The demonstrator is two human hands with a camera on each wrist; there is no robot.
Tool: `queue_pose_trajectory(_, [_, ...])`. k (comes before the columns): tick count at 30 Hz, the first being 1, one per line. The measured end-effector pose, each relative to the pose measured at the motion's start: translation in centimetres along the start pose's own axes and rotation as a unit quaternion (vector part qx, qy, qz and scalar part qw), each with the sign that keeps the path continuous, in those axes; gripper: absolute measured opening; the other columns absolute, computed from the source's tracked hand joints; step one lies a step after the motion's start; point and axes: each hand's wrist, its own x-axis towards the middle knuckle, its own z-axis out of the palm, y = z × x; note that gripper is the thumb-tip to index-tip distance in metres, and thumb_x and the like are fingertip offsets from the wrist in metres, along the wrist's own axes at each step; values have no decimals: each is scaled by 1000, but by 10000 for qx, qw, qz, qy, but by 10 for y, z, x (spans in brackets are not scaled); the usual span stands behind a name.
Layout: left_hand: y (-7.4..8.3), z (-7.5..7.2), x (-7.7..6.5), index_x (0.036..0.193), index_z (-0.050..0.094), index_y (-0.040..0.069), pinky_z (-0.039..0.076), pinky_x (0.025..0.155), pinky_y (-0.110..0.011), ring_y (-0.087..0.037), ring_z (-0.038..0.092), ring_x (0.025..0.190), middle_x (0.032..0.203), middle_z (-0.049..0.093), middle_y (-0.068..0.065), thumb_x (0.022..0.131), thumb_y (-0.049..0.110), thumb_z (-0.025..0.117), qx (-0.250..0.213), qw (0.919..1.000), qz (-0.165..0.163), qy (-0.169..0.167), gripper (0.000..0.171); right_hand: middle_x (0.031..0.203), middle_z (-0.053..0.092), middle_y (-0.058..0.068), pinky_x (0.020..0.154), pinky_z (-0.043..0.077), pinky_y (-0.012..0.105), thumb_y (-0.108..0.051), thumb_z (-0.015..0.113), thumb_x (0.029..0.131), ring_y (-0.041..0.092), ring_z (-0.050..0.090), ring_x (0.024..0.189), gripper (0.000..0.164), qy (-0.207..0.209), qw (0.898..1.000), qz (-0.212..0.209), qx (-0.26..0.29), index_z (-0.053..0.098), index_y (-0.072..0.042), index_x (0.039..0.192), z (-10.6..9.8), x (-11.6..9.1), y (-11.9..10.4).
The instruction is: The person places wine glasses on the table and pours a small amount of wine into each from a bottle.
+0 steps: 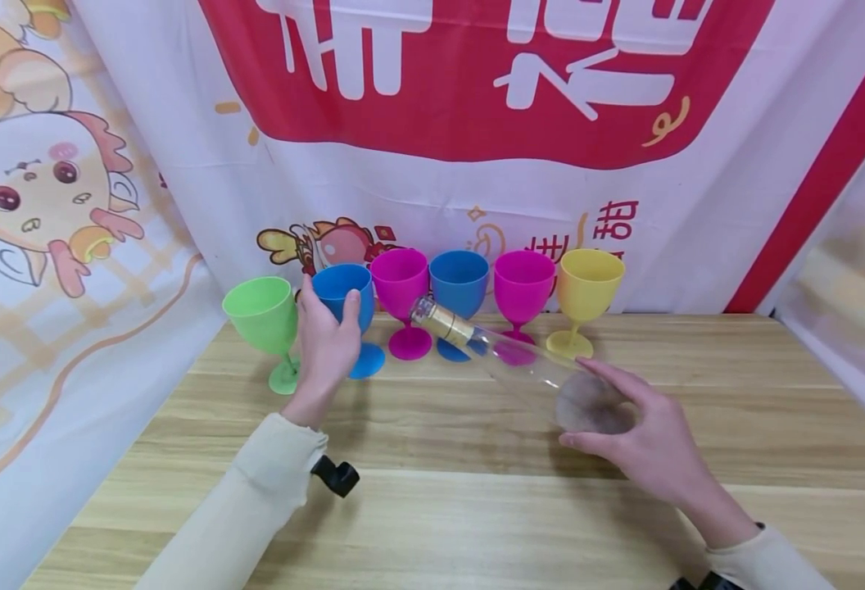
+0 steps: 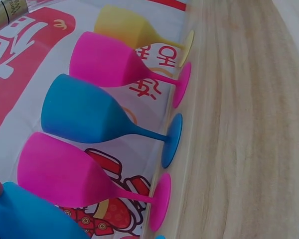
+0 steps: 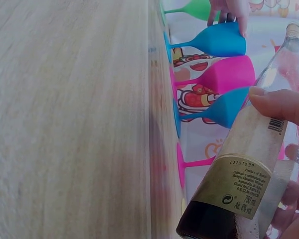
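Note:
My left hand (image 1: 329, 336) holds the bowl of a blue plastic goblet (image 1: 340, 287), thumb on its near right side. The goblet stands upright on its base on the table. In my right hand (image 1: 649, 438) is a clear glass wine bottle (image 1: 509, 352), gripped around its lower end. It slants above the table, its gold-banded neck (image 1: 450, 324) pointing left and upward toward the goblets. The right wrist view shows a gold back label (image 3: 231, 186) and dark liquid (image 3: 209, 219) at the bottle's bottom. Beside my left hand stands a green goblet (image 1: 263, 315).
To the right along the wooden table's (image 1: 432, 524) back edge stand a magenta goblet (image 1: 400, 283), another blue goblet (image 1: 458, 274), a second magenta goblet (image 1: 523, 283) and a yellow goblet (image 1: 590, 283). Behind them hangs a printed cloth (image 1: 432, 180). The bottle overlaps some goblets in the head view.

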Motion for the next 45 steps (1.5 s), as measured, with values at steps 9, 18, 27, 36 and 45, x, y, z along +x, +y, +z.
queue_pose_trajectory(9, [-1,2,12,172,-4,20,21,132,-62,-35,17,166,179,13,-9,110,48,50,-141,9998,-84,144,86,160,56,10,112,47,68,-39,98,74,38,54,144,89,-25,10000,-89,-35,57,-34,153,1,0,0])
queue_pose_trajectory(18, [-4,0,20,172,-1,23,23,131,-65,-35,19,165,179,16,-7,109,50,51,-120,9995,-218,190,85,161,54,10,112,45,71,-42,97,75,40,52,146,89,-83,10000,-28,4,56,-34,154,2,-1,0])
queue_pose_trajectory(27, [-8,2,29,172,0,27,24,130,-66,-35,20,165,179,17,-7,108,52,51,-81,9995,-204,209,85,159,56,11,113,43,72,-40,98,73,41,52,146,89,-31,9999,-94,-42,57,-34,152,3,-1,0])
queue_pose_trajectory(36, [-11,2,28,171,-1,36,25,129,-69,-35,21,165,180,17,-4,107,50,56,20,9998,53,190,87,159,56,12,111,45,72,-36,98,75,41,53,145,89,-14,9999,-140,-94,57,-32,153,2,-2,1])
queue_pose_trajectory(45, [-19,-9,3,172,4,29,27,127,-69,-36,24,164,178,22,-5,104,47,63,196,9982,569,-73,92,159,56,12,110,46,71,-38,98,75,40,53,144,89,-5,9999,-134,-107,56,-35,153,2,-2,-1])
